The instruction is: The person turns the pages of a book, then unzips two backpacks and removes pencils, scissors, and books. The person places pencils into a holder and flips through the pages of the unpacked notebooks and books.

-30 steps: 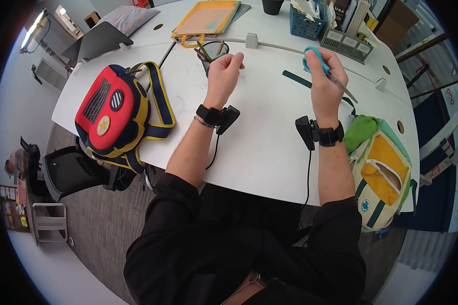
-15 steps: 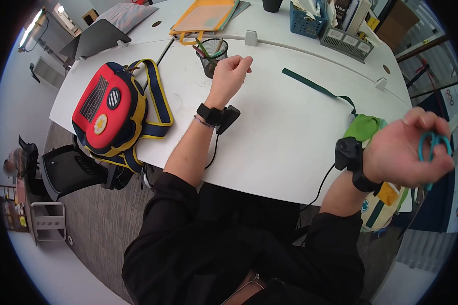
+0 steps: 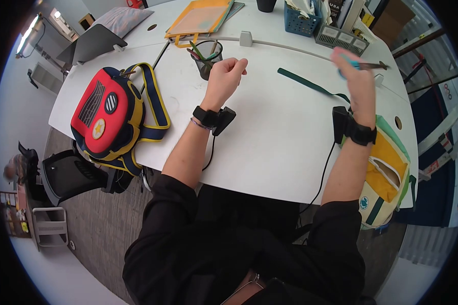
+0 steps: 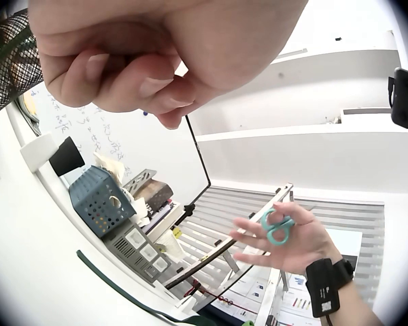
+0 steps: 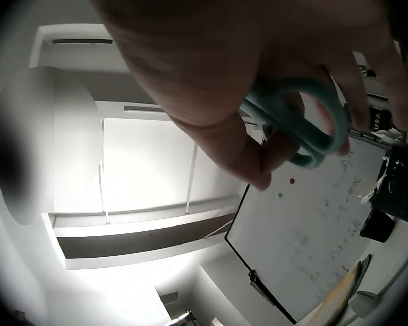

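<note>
My right hand (image 3: 361,91) is raised above the right side of the table, a little blurred, holding teal-handled scissors (image 4: 277,227). In the left wrist view its thumb and index finger grip the handle loops while the other fingers spread out. The blades point right in the head view. My left hand (image 3: 223,84) hovers with curled fingers and nothing visible in them, right beside a black mesh pen cup (image 3: 200,67) of pens. A dark green strap (image 3: 306,83) lies on the white table, running toward a cream, yellow and green backpack (image 3: 384,195) below my right wrist.
A red backpack (image 3: 118,129) with navy straps sits at the table's left. Behind it stands a dark laptop (image 3: 99,43). Farther back are a yellow-edged bag (image 3: 201,21), a blue basket (image 3: 297,23) and a grey organizer (image 3: 338,39) with books. Cables hang from both wrist cameras.
My right hand swung out to the right with the scissors, then came back up and inward, the blades now turned rightward. The left hand has stayed nearly still beside the pen cup.
</note>
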The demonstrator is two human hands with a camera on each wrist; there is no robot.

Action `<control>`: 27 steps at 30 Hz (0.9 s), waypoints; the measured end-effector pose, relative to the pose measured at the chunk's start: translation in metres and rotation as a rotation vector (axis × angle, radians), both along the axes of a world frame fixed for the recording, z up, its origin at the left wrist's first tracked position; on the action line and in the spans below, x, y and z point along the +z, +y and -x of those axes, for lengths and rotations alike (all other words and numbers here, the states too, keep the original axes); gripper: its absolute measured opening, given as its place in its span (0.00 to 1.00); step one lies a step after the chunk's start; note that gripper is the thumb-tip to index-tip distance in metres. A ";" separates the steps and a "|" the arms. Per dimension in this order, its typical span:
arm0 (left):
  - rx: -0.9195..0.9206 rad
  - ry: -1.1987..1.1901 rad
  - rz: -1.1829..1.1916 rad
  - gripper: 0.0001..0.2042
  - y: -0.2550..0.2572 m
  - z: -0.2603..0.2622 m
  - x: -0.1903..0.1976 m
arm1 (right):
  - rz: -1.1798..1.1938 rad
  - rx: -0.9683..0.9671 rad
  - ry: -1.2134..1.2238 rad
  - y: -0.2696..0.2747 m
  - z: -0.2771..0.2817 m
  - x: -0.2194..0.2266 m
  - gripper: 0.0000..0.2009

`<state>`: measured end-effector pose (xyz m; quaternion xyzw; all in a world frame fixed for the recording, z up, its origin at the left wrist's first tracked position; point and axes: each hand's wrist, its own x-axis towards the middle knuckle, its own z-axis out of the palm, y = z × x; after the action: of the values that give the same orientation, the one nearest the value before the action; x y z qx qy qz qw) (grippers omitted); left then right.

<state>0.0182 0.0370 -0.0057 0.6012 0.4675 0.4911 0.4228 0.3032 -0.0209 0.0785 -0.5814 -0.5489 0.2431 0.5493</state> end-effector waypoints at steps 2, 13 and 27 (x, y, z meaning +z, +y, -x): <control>-0.012 0.014 -0.009 0.19 0.001 -0.001 -0.001 | -0.349 -0.036 0.167 0.000 0.006 0.003 0.16; -0.021 0.024 -0.035 0.18 0.001 -0.005 -0.007 | 0.156 -0.119 -0.231 0.012 0.021 -0.016 0.13; -0.029 0.062 -0.020 0.19 0.001 -0.003 -0.005 | -0.644 0.229 0.513 -0.034 0.011 0.032 0.11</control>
<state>0.0215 0.0381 -0.0104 0.6272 0.4665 0.4708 0.4091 0.2921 -0.0551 0.1103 -0.2364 -0.5035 0.2554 0.7908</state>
